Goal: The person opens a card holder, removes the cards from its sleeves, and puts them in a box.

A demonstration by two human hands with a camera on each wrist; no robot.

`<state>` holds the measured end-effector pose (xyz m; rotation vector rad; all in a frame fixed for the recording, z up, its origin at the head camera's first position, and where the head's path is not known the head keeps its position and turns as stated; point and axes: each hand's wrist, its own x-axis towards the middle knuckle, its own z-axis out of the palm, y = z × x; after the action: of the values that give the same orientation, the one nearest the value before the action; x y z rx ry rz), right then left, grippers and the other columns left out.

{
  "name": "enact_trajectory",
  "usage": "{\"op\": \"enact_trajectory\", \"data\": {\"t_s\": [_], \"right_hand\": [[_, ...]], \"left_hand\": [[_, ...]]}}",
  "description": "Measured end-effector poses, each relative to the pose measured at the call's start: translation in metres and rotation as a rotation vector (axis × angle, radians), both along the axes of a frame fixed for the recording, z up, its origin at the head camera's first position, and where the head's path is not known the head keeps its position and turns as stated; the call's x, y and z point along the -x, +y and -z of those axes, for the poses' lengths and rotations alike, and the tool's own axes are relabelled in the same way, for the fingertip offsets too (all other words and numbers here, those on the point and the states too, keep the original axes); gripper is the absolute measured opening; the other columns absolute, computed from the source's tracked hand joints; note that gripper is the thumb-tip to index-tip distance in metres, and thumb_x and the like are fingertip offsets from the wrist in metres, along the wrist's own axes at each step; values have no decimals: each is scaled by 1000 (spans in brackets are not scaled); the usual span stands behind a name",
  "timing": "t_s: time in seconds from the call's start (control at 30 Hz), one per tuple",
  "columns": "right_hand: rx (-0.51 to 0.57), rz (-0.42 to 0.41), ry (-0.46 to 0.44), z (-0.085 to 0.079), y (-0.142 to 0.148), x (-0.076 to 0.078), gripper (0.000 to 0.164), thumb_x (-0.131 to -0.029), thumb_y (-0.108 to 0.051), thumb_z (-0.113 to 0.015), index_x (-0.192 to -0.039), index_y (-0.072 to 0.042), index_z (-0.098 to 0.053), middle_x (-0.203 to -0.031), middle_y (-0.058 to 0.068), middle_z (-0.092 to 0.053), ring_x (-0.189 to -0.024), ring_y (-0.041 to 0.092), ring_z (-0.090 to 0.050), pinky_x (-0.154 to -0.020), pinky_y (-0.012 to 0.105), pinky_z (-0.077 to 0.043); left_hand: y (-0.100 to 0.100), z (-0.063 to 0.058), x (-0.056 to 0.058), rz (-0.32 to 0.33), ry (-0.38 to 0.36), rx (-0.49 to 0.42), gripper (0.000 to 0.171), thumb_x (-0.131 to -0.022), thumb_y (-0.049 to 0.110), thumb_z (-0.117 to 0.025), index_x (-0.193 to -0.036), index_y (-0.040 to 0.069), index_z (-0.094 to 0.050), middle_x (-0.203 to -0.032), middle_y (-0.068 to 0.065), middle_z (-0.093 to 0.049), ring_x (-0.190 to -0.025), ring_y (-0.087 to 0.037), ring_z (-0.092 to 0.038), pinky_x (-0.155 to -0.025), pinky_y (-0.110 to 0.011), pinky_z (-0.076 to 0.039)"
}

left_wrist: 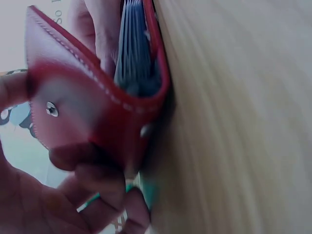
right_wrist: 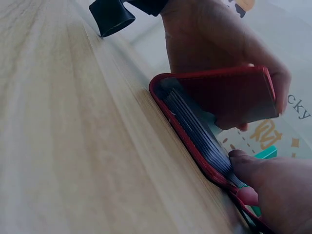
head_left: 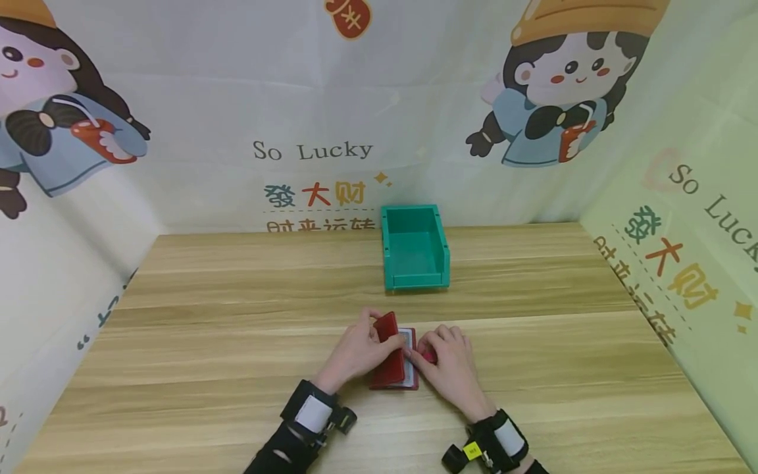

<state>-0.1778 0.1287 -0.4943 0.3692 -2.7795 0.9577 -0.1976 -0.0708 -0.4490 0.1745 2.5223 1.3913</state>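
Note:
A red leather card holder [head_left: 387, 370] lies partly opened on the table, its front cover tilted up. Inside is a stack of clear card sleeves [right_wrist: 195, 131], seen edge-on in both wrist views. White stitching runs along the cover, which has a metal snap [left_wrist: 52, 108]. My left hand [head_left: 358, 349] holds the raised cover between thumb and fingers. On the other side, my right hand [head_left: 453, 362] has its thumb on the free edges of the sleeves, fingers curled at the holder's right edge. Part of that edge is hidden under the right hand.
A green open-fronted plastic bin [head_left: 417, 282] stands beyond the hands at the back of the wood-grain table [head_left: 237, 316]. Printed cloth walls [head_left: 195, 131] with cartoon figures and lettering rise at the back and both sides.

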Motion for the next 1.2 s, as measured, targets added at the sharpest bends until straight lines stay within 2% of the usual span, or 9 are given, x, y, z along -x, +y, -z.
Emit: {"op": "enact_trajectory", "data": {"t_s": [0.2, 0.33, 0.47, 0.7, 0.77, 0.9, 1.0, 1.13, 1.2], "right_hand": [[36, 14, -24, 0, -1, 1, 21, -93, -32, -81, -88, -15, -68, -90, 0, -59, -94, 19, -43, -82, 36, -28], [60, 22, -20, 1, -2, 0, 21, -92, -29, -82, -99, -13, -72, -102, 4, -65, -101, 23, -45, -87, 40, -32], [68, 16, 1, 3, -2, -1, 29, -90, -29, -84, -111, -11, -74, -110, 8, -65, -108, 27, -46, -93, 47, -35], [62, -28, 40, 3, 1, 0, 41, -92, -29, -80, -128, -9, -74, -129, 16, -65, -126, 40, -46, -105, 62, -29], [46, -38, 45, 3, 2, 0, 42, -93, -30, -79, -128, -8, -74, -132, 17, -65, -131, 43, -46, -107, 64, -28], [21, -50, 41, 4, 3, 0, 42, -94, -32, -77, -129, -7, -74, -137, 18, -66, -136, 44, -48, -111, 67, -27], [16, -59, 39, 4, 3, 1, 43, -95, -33, -76, -130, -7, -74, -140, 19, -65, -139, 45, -48, -114, 68, -28], [1, -68, 40, 5, 3, 2, 44, -96, -34, -75, -130, -7, -73, -143, 19, -65, -141, 46, -49, -116, 68, -31], [-6, -67, 43, 4, 2, 2, 44, -96, -35, -75, -130, -7, -74, -143, 19, -64, -142, 46, -49, -117, 67, -31]], "left_hand": [[-18, -4, -3, 13, -14, -130, 45, -100, 23, -59, -138, -1, -51, -86, -11, -71, -73, -14, -59, -66, -29, -44], [-33, -4, -6, -7, 6, -207, 47, -99, 15, -51, -142, -6, -55, -107, -19, -72, -84, -16, -64, -75, -28, -50], [-47, 1, -9, -26, 3, -237, 46, -102, 9, -47, -143, -8, -56, -124, -22, -69, -100, -18, -64, -83, -27, -53], [-67, 5, -7, 103, 6, -196, 34, -108, 11, -52, -134, -10, -57, -113, -27, -72, -93, -23, -73, -76, -32, -60], [-70, 5, -6, 109, -10, -192, 34, -107, 9, -56, -134, -12, -56, -111, -29, -73, -90, -26, -75, -73, -33, -61], [-72, 2, -8, 71, -19, -145, 38, -104, 6, -62, -135, -13, -55, -106, -28, -76, -86, -27, -78, -70, -33, -61], [-71, -1, -10, 15, -1, -76, 36, -100, 6, -68, -131, -11, -59, -99, -23, -77, -81, -24, -77, -67, -30, -58], [-68, -3, -12, -70, 82, 64, 42, -94, 6, -77, -130, -9, -62, -91, -14, -72, -76, -19, -66, -66, -30, -49], [-67, -4, -12, -104, 134, 138, 48, -91, 8, -80, -133, -8, -61, -98, -16, -69, -84, -23, -63, -72, -35, -51]]}}
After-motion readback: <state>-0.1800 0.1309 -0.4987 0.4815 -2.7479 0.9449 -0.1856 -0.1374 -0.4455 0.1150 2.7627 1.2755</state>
